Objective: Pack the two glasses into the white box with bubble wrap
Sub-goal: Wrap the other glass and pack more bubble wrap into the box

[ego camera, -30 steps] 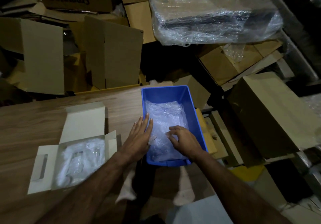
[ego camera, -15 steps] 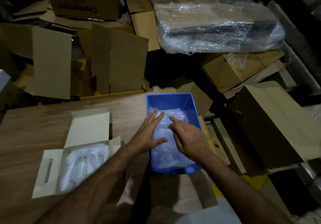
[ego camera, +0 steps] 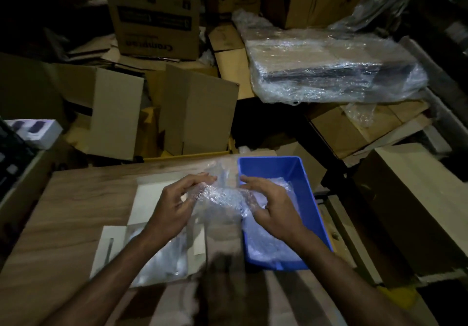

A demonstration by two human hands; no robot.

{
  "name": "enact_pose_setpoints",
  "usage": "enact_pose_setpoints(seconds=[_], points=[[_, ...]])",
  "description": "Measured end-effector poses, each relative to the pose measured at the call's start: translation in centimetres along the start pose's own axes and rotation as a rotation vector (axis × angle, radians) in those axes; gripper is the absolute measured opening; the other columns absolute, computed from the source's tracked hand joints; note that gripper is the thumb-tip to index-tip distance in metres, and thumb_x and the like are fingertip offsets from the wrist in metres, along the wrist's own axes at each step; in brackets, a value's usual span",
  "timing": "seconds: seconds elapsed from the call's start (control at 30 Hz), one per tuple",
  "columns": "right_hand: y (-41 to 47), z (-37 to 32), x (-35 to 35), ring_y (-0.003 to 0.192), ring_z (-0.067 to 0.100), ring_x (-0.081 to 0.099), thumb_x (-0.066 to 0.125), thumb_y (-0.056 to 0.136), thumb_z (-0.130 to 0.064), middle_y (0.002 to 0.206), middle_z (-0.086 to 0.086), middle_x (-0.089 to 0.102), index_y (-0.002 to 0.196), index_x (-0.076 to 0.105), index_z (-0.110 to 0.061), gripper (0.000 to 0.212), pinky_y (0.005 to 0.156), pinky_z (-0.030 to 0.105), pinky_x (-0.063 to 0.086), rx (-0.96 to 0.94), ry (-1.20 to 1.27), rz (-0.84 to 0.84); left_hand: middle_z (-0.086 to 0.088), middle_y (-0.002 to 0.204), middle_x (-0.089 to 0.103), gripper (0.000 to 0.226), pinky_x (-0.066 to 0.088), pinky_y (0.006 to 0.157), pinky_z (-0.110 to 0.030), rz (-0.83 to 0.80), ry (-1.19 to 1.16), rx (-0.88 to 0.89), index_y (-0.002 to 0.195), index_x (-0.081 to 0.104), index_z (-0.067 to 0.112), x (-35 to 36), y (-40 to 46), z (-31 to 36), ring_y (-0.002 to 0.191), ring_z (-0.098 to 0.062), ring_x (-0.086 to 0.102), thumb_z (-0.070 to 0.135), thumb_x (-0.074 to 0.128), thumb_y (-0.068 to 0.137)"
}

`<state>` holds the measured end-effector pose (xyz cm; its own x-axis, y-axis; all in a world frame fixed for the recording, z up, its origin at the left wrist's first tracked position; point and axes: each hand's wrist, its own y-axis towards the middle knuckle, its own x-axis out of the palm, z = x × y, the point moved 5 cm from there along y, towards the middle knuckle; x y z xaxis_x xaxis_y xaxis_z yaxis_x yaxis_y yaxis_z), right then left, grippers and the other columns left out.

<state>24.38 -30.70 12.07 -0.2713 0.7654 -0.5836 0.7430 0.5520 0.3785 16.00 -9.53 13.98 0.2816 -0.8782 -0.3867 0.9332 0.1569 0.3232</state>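
A sheet of bubble wrap (ego camera: 222, 196) hangs between my two hands, lifted above the wooden table (ego camera: 76, 199). My left hand (ego camera: 174, 206) grips its left side and my right hand (ego camera: 268, 204) grips its right side over the blue bin (ego camera: 306, 186). More bubble wrap (ego camera: 268, 244) lies in the bin. The white box (ego camera: 152, 199) sits open under my left forearm, flaps spread, with wrapped clear contents (ego camera: 162, 262) inside. I cannot make out separate glasses in the dim light.
Cardboard boxes (ego camera: 197, 113) are heaped beyond the table's far edge. A plastic-wrapped package (ego camera: 329, 65) lies at the back right. A large carton (ego camera: 417, 199) stands right of the bin, and a small white box (ego camera: 35, 133) sits at the far left.
Both hands were pressing into the bubble wrap in the blue bin; now they have lifted a sheet out and carried it left, toward the white box.
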Motion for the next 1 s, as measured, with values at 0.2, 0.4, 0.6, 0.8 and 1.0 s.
enact_pose_setpoints(seconds=[0.2, 0.4, 0.6, 0.8, 1.0], points=[[4.4, -4.6, 3.4, 0.064, 0.011, 0.064, 0.070, 0.082, -0.008, 0.074, 0.000, 0.068, 0.086, 0.069, -0.013, 0.007, 0.061, 0.027, 0.054, 0.384, 0.693, 0.029, -0.004, 0.092, 0.076, 0.014, 0.060, 0.080, -0.033, 0.147, -0.235, -0.362, 0.100, 0.074, 0.014, -5.9, -2.8, -2.3, 0.089, -0.023, 0.072, 0.017, 0.060, 0.098], [2.3, -5.7, 11.8, 0.075, 0.022, 0.073, 0.076, 0.085, -0.012, 0.099, 0.016, 0.073, 0.120, 0.051, -0.002, 0.044, 0.067, 0.028, 0.063, 1.199, 1.465, -0.135, -0.003, 0.074, 0.069, 0.018, 0.055, 0.059, -0.026, 0.317, -0.687, -0.958, 0.102, 0.066, 0.009, -7.5, -7.4, -5.6, 0.062, -0.016, 0.071, 0.021, 0.053, 0.103], [-2.5, -7.8, 17.3, 0.105, 0.023, 0.070, 0.074, 0.069, -0.041, 0.113, 0.010, 0.074, 0.103, 0.074, -0.022, 0.040, 0.087, 0.034, 0.054, 1.164, 1.190, -0.408, -0.007, 0.061, 0.071, 0.031, 0.046, 0.046, -0.019, 0.502, -0.528, -1.142, 0.090, 0.072, 0.002, -8.6, -12.1, -8.2, 0.046, -0.019, 0.065, 0.029, 0.056, 0.097], [-1.5, -9.2, 19.1, 0.096, 0.027, 0.072, 0.053, 0.096, -0.050, 0.112, 0.020, 0.073, 0.121, 0.065, -0.003, 0.054, 0.074, 0.037, 0.059, 1.157, 1.338, -0.293, -0.013, 0.057, 0.063, 0.051, 0.040, 0.042, -0.018, 0.577, -0.184, -0.882, 0.064, 0.071, 0.009, -10.9, -13.5, -7.6, 0.047, -0.018, 0.057, 0.038, 0.056, 0.102], [-1.1, -8.5, 20.2, 0.123, 0.036, 0.063, 0.069, 0.090, -0.053, 0.130, 0.019, 0.067, 0.132, 0.064, -0.007, 0.063, 0.110, 0.050, 0.047, 1.040, 1.112, -0.458, -0.008, 0.041, 0.053, 0.058, 0.035, 0.037, -0.019, 0.523, -0.052, -0.785, 0.053, 0.063, 0.012, -13.0, -14.4, -7.6, 0.034, -0.016, 0.049, 0.038, 0.051, 0.104]])
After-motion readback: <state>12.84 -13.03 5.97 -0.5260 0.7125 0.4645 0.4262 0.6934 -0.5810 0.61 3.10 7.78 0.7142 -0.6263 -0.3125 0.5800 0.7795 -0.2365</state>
